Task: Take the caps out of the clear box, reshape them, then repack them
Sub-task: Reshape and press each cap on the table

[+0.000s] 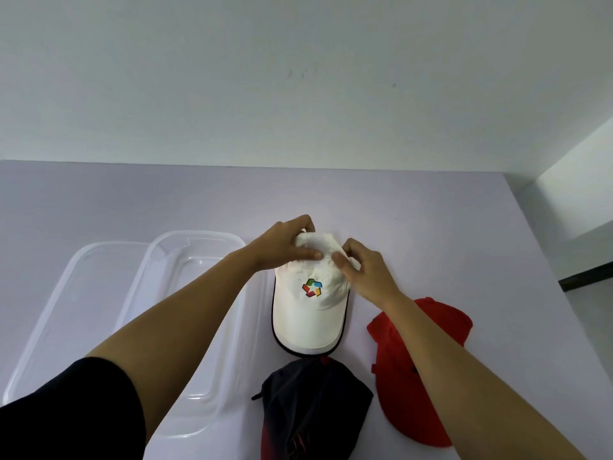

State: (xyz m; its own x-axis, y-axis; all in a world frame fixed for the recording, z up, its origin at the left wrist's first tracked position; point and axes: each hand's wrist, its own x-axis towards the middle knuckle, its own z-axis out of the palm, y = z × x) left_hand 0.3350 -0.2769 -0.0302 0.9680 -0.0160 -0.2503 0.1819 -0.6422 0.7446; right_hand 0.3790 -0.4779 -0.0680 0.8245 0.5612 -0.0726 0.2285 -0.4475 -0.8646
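Note:
A white cap (310, 313) with a coloured logo and a dark-edged brim lies on the table, brim toward me. My left hand (285, 244) grips the back of its crown from the left. My right hand (361, 270) pinches the crown's fabric from the right. A red cap (401, 383) lies to the right, partly under my right forearm. A dark cap (311, 406) with red markings sits near the front edge. The clear box (202, 250) stands to the left with nothing visible in it.
The box's clear lid (66, 293) lies flat at the far left beside the box. The pale table (447, 227) meets a white wall at the back and ends at its right edge, where the floor drops away.

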